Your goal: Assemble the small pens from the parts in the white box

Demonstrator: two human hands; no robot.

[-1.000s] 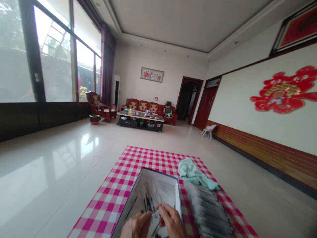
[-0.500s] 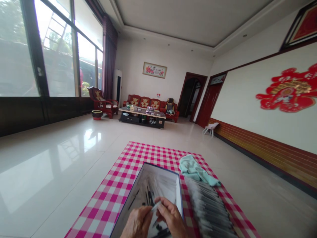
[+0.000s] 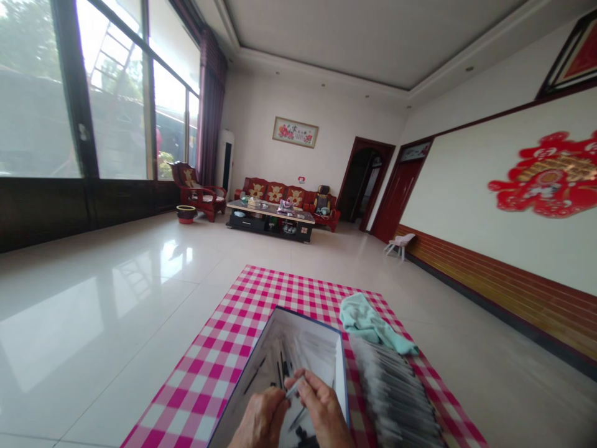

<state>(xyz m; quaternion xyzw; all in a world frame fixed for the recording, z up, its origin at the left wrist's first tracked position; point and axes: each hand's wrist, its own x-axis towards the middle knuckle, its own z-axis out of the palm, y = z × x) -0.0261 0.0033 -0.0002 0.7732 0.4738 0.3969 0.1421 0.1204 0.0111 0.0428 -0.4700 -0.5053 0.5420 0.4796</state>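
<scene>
Pale slim stick (image 3: 293,388) is showing now, pinched between the right hand's (image 3: 321,414) thumb and fingers; it wasn't visible a second ago. Left hand (image 3: 260,420) is half curled just beside it, fingers close to the stick; can't tell whether it's holding anything. Both hands are working over an open shallow box (image 3: 343,373) with a blue rim, dark slim sticks (image 3: 255,375) lying inside. Rows of grey packets (image 3: 394,398) are lying just right of the box, a mint towel (image 3: 368,323) touching their far end. All of it is sitting on pink gingham cloth (image 3: 280,292) over glossy tile floor (image 3: 116,323). Well beyond, a dark coffee table (image 3: 270,229) is standing before a red sofa (image 3: 275,194).
</scene>
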